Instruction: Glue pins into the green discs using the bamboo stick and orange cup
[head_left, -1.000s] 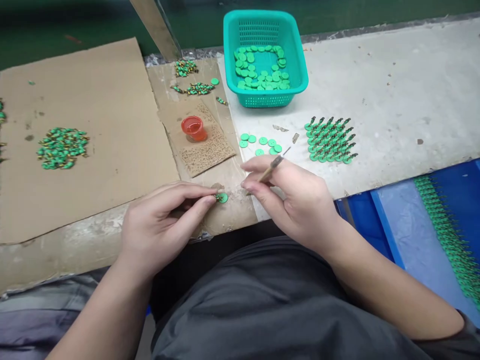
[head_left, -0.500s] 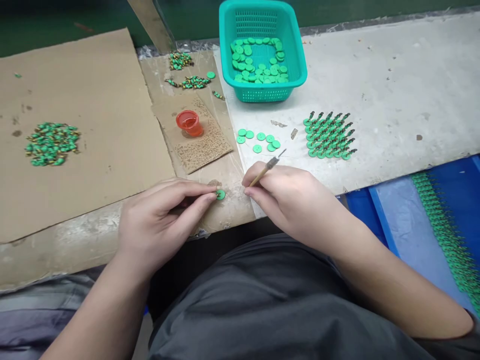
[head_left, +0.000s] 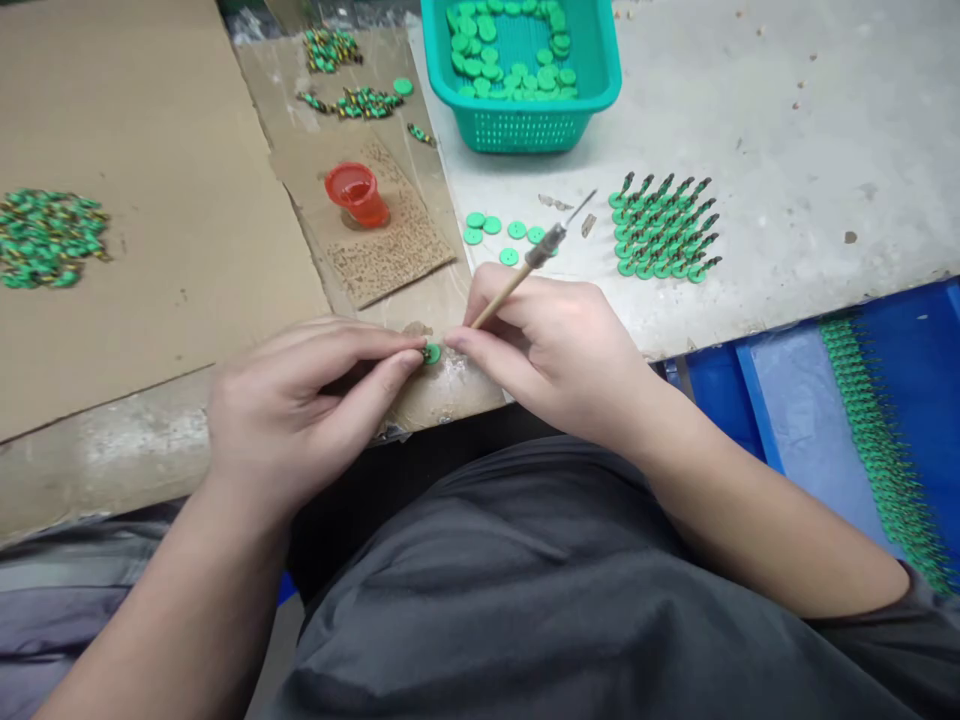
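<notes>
Near the table's front edge, my left hand [head_left: 307, 400] pinches a small piece at a green disc [head_left: 433, 354]; its fingertips hide most of the small piece. My right hand [head_left: 555, 350] is closed round a thin wooden-handled tool [head_left: 510, 294], whose fine metal tip points up and away. The fingertips of my right hand are just right of the disc, a small gap apart from it. Beyond the hands stands a red cup [head_left: 367, 200] of liquid on a speckled cardboard piece [head_left: 390, 240]. Several loose green discs [head_left: 492, 225] lie to its right.
A teal basket [head_left: 517, 130] of green discs stands at the back. Rows of discs with upright dark-tipped figures [head_left: 660, 235] stand at the right. Small green pieces [head_left: 52, 238] are heaped at the left. A blue tray [head_left: 757, 400] with more rows is at lower right.
The view has shifted, so the table items sit higher in the picture. My right hand has come nearer the disc with the tool, while my left hand keeps its pinch.
</notes>
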